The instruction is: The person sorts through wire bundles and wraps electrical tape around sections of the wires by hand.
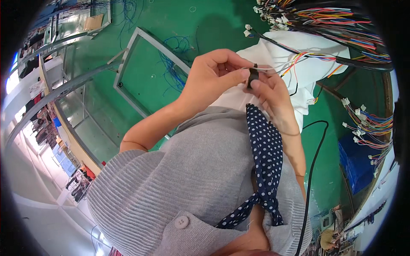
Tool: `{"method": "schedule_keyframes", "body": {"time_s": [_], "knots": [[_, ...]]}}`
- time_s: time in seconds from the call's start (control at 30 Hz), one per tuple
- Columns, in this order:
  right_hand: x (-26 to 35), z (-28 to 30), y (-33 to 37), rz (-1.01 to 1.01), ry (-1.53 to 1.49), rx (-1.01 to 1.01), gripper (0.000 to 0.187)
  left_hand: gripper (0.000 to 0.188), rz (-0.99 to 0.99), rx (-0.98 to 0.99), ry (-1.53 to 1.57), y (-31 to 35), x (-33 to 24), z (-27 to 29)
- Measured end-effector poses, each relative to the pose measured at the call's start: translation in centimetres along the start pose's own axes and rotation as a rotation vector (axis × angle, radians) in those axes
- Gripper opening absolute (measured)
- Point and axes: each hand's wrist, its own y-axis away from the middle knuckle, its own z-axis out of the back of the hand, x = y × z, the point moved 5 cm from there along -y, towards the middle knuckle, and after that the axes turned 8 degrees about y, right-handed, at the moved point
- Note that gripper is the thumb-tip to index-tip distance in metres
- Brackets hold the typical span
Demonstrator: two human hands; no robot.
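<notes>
In front of my body, both hands meet over the white cloth on my lap. My left hand is closed, its thumb and forefinger pinching the end of a thin grey wire. Close against it, my right hand closes its fingers round a small black roll that looks like tape. The contact between wire and roll is partly hidden by my fingertips. Red, yellow and white wires run from my hands to a black-sheathed cable at the right.
A thick bundle of coloured wires with white connectors lies at the upper right. More wires with white plugs hang at the right edge. A grey metal frame and blue wire scraps are on the green floor. A black cable hangs at my right.
</notes>
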Motion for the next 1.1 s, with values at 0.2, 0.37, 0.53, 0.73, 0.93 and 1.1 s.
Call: {"method": "schedule_keyframes", "body": {"time_s": [0.2,0.37,0.53,0.73,0.93,1.1], "knots": [[-0.3,1.1,-1.2,0.104,-0.006,-0.046,0.040,0.017,0.056,-0.069,0.023,0.8,0.3,0.4],[0.1,0.9,-1.2,0.126,0.031,0.010,0.044,0.015,0.060,-0.108,0.061,0.7,0.4,0.7],[0.4,0.5,-1.1,0.200,0.020,-0.004,0.048,0.014,0.046,-0.116,0.105,0.2,0.6,1.2],[1.1,0.1,-1.3,0.245,0.092,0.049,0.042,0.012,0.082,-0.060,0.032,-0.2,0.9,1.8],[0.3,0.4,-1.6,0.313,0.164,0.134,0.027,0.014,0.166,0.027,-0.228,-0.7,1.0,1.6],[0.4,0.0,-1.5,0.285,0.127,0.131,0.019,0.025,0.282,0.218,-0.263,-0.7,1.4,1.5]]}}
